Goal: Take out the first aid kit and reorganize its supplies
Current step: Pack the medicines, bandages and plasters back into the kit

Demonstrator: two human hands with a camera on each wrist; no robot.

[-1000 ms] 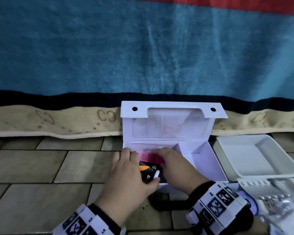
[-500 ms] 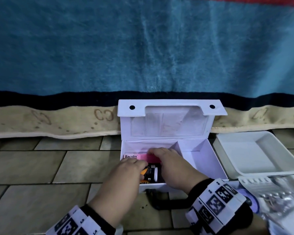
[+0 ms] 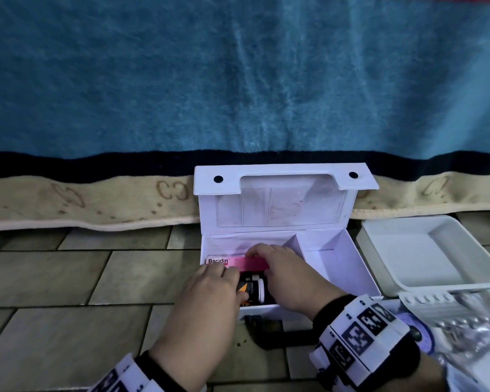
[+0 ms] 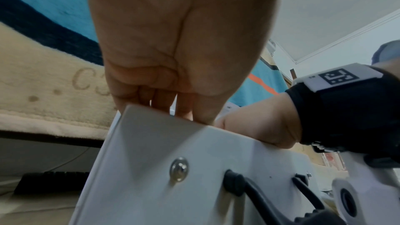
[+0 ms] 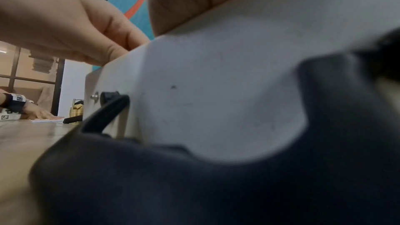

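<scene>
The white first aid kit (image 3: 334, 241) stands open on the floor with its lid (image 3: 280, 210) upright against the blanket. Its left compartment holds a pink Bacidin box (image 3: 232, 262) and, in front of it, a dark bottle (image 3: 253, 288) with an orange mark and a white cap. My left hand (image 3: 218, 278) curls over the bottle's left end, thumb at the front wall. My right hand (image 3: 263, 258) pinches the pink box's right end. In the left wrist view the left hand's fingers (image 4: 164, 103) dip behind the kit's front wall (image 4: 173, 143), their tips hidden. The right compartment is bare.
A white tray (image 3: 436, 250) lies right of the kit, with shiny blister packs (image 3: 464, 329) in front of it. The kit's black handle (image 3: 280, 335) lies on the tiled floor (image 3: 68, 278). A blue blanket (image 3: 238, 80) hangs behind. Another person's hand (image 5: 41, 114) rests on the floor far off.
My left hand has drawn back toward the kit's front wall, uncovering the Bacidin label and more of the bottle. My right hand has stayed on the pink box.
</scene>
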